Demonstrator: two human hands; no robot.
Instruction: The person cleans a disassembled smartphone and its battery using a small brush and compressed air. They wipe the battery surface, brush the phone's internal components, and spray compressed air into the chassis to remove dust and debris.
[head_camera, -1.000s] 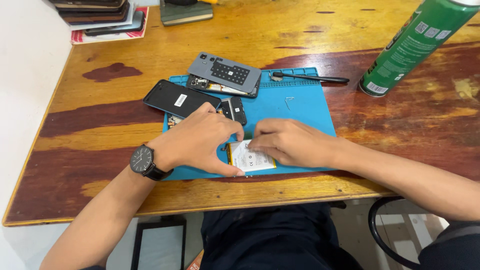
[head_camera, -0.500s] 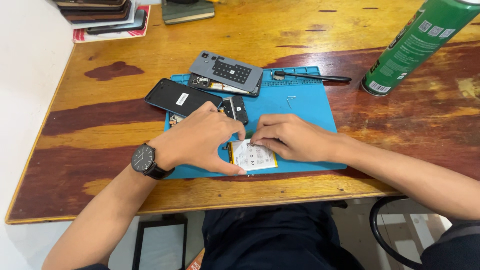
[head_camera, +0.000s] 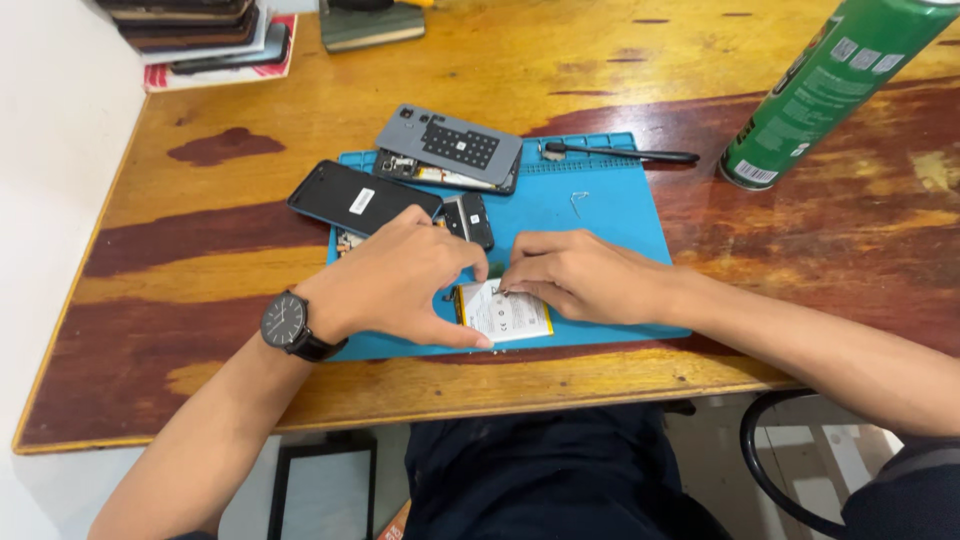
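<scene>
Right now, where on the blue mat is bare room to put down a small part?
The blue mat is bare on its right side, between the black tool and the right hand. Its left side is crowded: both hands, battery, phone parts.

Wooden counter (head_camera: 300, 70) fills most of frame, varnish worn, yellow and dark red-brown streaks, dark stain upper left. White wall (head_camera: 50, 150) runs along left edge. Below counter's front edge: pale tiled floor (head_camera: 720, 450) lower right, black curved chair frame (head_camera: 765, 480) there too. Even, bright light, soft shadows.
</scene>
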